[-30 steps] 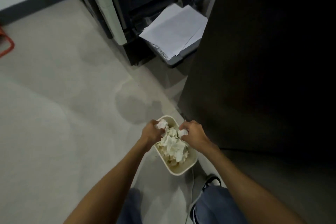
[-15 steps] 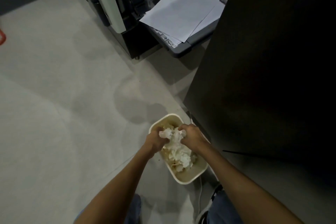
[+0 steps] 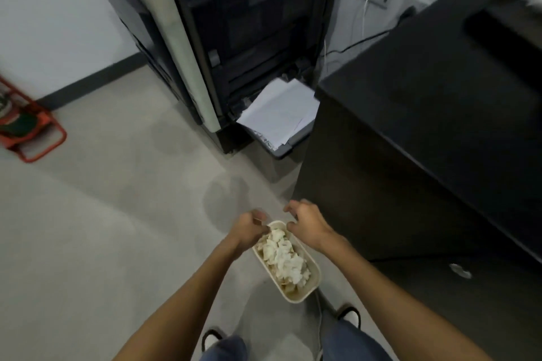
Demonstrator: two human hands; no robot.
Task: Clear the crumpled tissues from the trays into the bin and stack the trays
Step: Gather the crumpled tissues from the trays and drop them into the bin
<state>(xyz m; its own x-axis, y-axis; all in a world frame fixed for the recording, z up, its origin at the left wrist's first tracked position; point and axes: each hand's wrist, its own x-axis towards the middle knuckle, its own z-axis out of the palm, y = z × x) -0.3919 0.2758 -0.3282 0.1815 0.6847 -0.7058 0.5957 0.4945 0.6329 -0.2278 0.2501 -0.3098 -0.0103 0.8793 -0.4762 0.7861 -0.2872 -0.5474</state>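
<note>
head view shows left hand [image 3: 249, 228] and right hand [image 3: 308, 226] loosely curled, empty, over the bin [image 3: 314, 281] at 6 o'clock, whose heaped tissues [image 3: 284, 259] could spill if nudged.

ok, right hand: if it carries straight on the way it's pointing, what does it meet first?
Likely the bare floor past the bin's far rim. The right hand points forward-left, just clear of the left hand, though depth is unclear.
</note>
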